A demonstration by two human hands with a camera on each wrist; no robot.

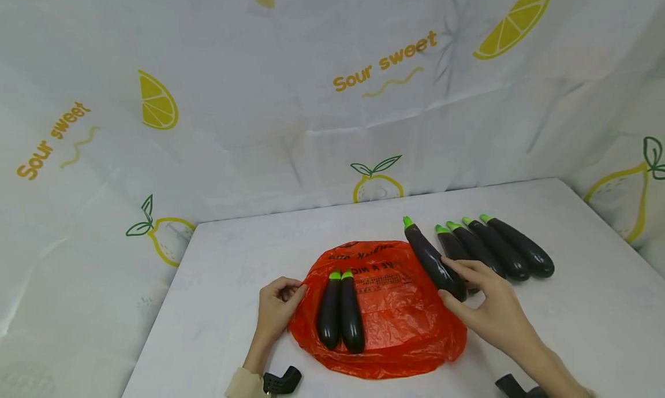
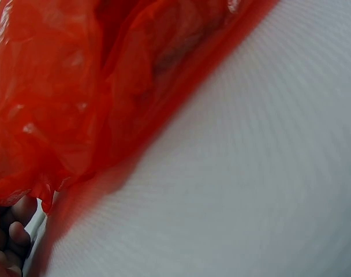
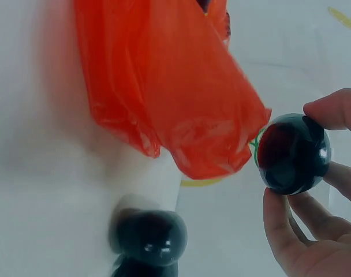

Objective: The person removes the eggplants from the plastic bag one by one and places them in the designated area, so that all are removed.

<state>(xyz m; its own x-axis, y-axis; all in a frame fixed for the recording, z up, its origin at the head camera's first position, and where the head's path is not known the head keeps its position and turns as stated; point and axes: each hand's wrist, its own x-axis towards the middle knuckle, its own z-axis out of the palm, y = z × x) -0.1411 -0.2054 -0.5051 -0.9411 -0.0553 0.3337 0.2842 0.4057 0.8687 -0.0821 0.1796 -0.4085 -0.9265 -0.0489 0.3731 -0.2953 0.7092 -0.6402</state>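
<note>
Two dark eggplants with bright green tips, the right one [image 1: 352, 317] close beside the left one [image 1: 329, 317], lie side by side in the spread-open red plastic bag [image 1: 400, 328]. My left hand [image 1: 277, 305] pinches the bag's left edge; in the left wrist view its curled fingers [image 2: 17, 234] meet the crumpled plastic. My right hand [image 1: 485, 300] grips another eggplant [image 1: 433, 259] near its thick end, tilted over the bag's right side. The right wrist view shows that eggplant's rounded end [image 3: 294, 153] between thumb and fingers, beside the bag's raised edge [image 3: 204, 127].
Several more eggplants [image 1: 514, 245] lie in a slanted row on the white table [image 1: 244, 248], right of the bag and behind my right hand. A white cloth backdrop [image 1: 249, 155] with lemon prints hangs behind the table.
</note>
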